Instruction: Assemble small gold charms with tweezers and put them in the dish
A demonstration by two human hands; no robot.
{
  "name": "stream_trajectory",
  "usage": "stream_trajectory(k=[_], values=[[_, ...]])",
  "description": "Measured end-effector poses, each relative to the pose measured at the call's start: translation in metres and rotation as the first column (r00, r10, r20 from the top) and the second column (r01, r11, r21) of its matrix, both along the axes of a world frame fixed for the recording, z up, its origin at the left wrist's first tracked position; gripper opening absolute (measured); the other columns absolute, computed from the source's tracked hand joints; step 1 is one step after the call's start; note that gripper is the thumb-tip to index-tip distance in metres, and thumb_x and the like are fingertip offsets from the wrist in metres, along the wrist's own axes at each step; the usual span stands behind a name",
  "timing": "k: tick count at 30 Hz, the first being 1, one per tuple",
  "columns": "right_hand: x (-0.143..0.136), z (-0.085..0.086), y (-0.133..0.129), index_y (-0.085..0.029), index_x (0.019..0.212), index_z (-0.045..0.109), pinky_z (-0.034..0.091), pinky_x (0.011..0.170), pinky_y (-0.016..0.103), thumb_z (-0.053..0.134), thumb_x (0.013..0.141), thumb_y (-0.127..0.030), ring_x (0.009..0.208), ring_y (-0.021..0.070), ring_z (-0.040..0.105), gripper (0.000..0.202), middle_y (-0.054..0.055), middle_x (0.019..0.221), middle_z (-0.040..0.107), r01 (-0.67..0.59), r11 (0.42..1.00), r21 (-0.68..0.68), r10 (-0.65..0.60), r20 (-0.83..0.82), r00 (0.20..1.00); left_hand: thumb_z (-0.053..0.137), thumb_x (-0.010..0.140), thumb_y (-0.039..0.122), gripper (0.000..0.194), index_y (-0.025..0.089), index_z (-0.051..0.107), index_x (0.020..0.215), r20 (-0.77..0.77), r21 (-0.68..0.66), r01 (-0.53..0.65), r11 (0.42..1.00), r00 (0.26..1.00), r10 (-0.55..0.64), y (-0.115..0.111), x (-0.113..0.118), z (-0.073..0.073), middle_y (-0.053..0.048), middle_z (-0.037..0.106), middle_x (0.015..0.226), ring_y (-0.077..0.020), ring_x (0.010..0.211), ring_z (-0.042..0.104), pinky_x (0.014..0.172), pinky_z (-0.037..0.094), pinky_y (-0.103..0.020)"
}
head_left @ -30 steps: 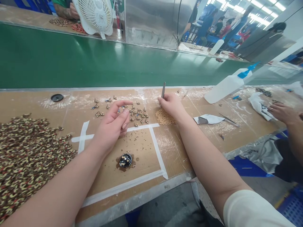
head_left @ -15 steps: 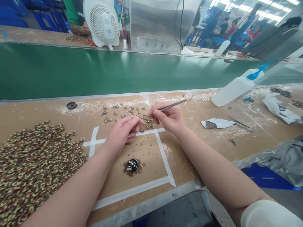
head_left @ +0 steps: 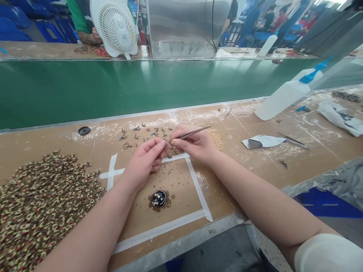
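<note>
My right hand (head_left: 195, 145) grips a pair of dark metal tweezers (head_left: 195, 131), whose tip reaches to the fingertips of my left hand (head_left: 147, 156). My left thumb and forefinger are pinched together on something too small to make out. Around both hands lie several small curled brown and cream pieces (head_left: 137, 136), some with blue bits. Below the hands, a round black dish (head_left: 159, 198) holds dark liquid and a few tan bits, with a wet stain around it. Small yellow beads (head_left: 216, 140) lie just right of my right hand.
A large heap of brown and cream pieces (head_left: 53, 200) covers the left. White tape (head_left: 161, 231) frames the dish area. A black lid (head_left: 84, 130), a white squeeze bottle (head_left: 283, 99) and other tweezers (head_left: 293, 140) stand around. Beyond the green belt (head_left: 85, 90) are a fan (head_left: 115, 28) and a co-worker's arm (head_left: 87, 37).
My right hand has moved left, bringing the tweezers' tip to my left fingertips. The yellow beads have come into sight beside it. The camera view has shifted slightly.
</note>
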State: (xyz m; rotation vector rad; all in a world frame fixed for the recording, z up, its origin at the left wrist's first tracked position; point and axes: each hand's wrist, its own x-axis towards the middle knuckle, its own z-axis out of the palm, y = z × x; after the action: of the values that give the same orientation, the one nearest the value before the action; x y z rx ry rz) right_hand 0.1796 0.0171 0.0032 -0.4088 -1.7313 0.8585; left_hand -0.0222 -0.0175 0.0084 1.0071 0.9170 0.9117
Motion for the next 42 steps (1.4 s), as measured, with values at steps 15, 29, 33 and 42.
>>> stream_trajectory(k=[15,29,33,42], values=[[-0.014,0.002,-0.004,-0.017,0.092,0.076,0.062,0.057,0.024,0.084,0.09,-0.058,0.059,0.0096,0.07,0.043,-0.001,0.071,0.075,-0.112,0.855,-0.506,0.013,-0.194,0.981,0.077,0.097,0.055,0.044,0.019,0.057,0.084,0.065,-0.041,0.042,0.998,0.997,-0.04,0.002,-0.001,0.003,0.005,0.042,0.071,-0.0058,0.053,0.024,0.044,0.021,-0.015],[-0.014,0.001,-0.006,-0.017,0.087,0.077,0.064,0.062,0.025,0.083,0.091,-0.057,0.062,0.0099,0.07,0.04,-0.001,0.071,0.074,-0.061,0.876,-0.479,-0.003,-0.132,0.991,0.072,0.102,0.055,0.044,0.019,0.053,0.082,0.076,-0.03,0.055,0.998,0.996,-0.053,0.001,-0.003,0.0,0.005,0.04,0.07,-0.0067,0.054,0.024,0.045,0.021,-0.015],[-0.013,0.002,-0.007,-0.016,0.086,0.077,0.064,0.06,0.024,0.083,0.093,-0.052,0.062,0.0102,0.071,0.037,0.0,0.073,0.075,-0.039,0.9,-0.433,-0.036,-0.164,0.986,0.072,0.101,0.054,0.043,0.019,0.057,0.081,0.06,-0.031,0.037,0.999,0.998,-0.036,0.002,0.0,0.001,0.005,0.041,0.069,-0.0064,0.052,0.023,0.045,0.019,-0.016],[-0.011,0.005,-0.028,-0.016,0.092,0.079,0.061,0.062,0.023,0.08,0.098,-0.03,0.063,0.0109,0.072,0.015,0.0,0.076,0.074,-0.483,0.783,-0.392,0.545,0.058,0.837,0.075,0.096,0.03,0.027,0.022,0.079,0.121,0.096,0.059,-0.15,0.987,0.985,0.144,0.0,0.004,0.003,0.002,0.053,0.076,-0.0062,0.048,0.027,0.043,0.017,-0.022]])
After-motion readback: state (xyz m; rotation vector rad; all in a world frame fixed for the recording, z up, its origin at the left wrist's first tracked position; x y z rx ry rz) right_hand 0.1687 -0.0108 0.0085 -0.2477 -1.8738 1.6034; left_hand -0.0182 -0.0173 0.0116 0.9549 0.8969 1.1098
